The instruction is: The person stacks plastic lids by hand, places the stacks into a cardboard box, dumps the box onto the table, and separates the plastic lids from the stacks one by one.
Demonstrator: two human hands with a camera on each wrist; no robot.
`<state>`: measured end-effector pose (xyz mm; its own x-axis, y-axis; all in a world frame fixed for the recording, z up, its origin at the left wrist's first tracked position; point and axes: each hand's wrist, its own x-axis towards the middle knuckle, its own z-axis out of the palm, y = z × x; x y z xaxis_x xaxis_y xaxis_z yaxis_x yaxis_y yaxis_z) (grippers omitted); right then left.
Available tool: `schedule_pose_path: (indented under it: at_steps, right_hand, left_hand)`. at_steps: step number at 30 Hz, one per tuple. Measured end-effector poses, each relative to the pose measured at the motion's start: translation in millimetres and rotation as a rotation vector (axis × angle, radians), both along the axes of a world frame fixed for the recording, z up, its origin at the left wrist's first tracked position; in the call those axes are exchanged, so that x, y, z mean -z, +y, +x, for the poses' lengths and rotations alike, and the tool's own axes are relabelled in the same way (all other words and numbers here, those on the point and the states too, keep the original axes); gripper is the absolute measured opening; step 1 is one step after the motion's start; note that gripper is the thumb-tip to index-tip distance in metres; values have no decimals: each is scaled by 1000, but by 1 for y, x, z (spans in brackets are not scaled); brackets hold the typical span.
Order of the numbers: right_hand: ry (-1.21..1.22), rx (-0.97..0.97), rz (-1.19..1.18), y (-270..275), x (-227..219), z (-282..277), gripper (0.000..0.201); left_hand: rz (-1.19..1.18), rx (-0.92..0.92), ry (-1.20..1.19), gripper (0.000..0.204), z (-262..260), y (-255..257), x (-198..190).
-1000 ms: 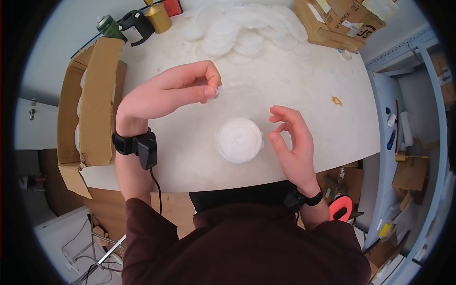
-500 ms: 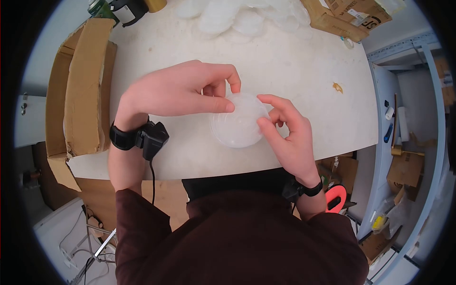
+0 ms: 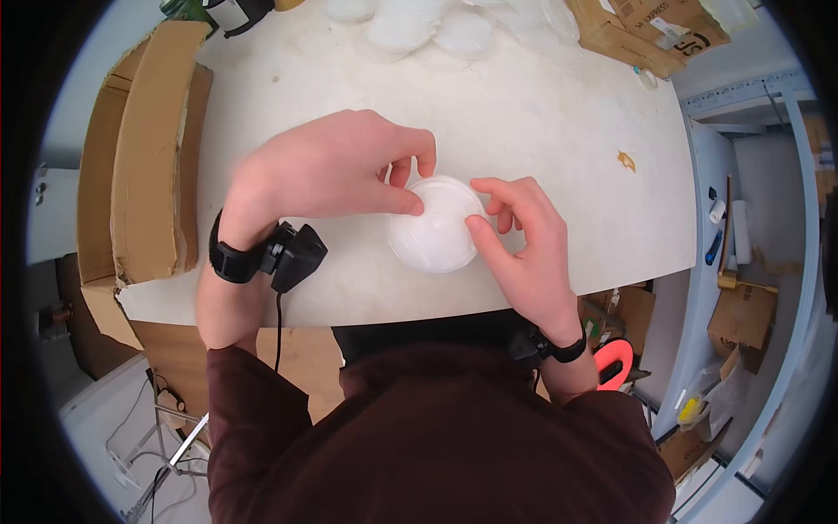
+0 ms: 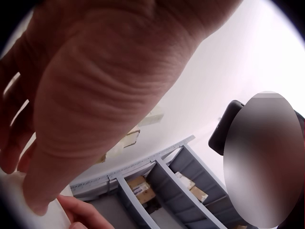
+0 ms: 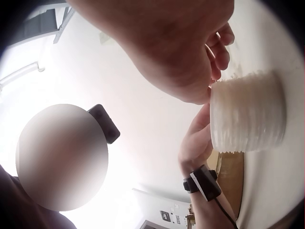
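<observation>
A stack of round, translucent white plastic lids [image 3: 432, 240] stands on the table in front of the person. The right wrist view shows the ribbed side of this stack [image 5: 248, 114]. From the left, the left hand [image 3: 336, 166] reaches over, its thumb on the top lid near the rim and its bent index finger at the far edge. Opposite it, the right hand [image 3: 528, 249] has thumb and index fingertip right at the right rim. Both hands keep their fingers spread apart around the top lid.
A pile of similar clear lids [image 3: 410, 26] lies at the back of the white table [image 3: 559, 131]. Along the left edge stands a long cardboard box [image 3: 153, 157]. Another cardboard box [image 3: 633, 35] sits back right, with a tape roll [image 3: 646, 79] beside it.
The left hand, pinching a clear lid left of the stack, has brought it onto the top. The right hand has moved in to the rim. The lid now lies flatter on the stack.
</observation>
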<state>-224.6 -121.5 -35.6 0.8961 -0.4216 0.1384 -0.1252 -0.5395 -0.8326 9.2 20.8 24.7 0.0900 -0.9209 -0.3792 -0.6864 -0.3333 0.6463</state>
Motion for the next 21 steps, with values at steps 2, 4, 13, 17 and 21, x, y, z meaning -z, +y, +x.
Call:
schedule_pose_path:
  at_steps: [2,4,13,17,21]
  right_hand:
    - [-19,-5,8,0,2,1,34]
    - [-31,-6,21,1,5,0,34]
    - [-90,-7,51,-2,7,-2,34]
    - [-105,-30,80,-4,7,-4,34]
    - [-107,-33,86,-5,8,-5,33]
  left_hand:
    - [3,2,-7,32,2,-2,4]
    - [18,12,-9,31,2,-5,6]
    - [-421,-478,-500,23,53,-12,66]
    - [-477,-519,-664,18,65,-19,97]
    - [-477,-503,-730,14,64,-22,98]
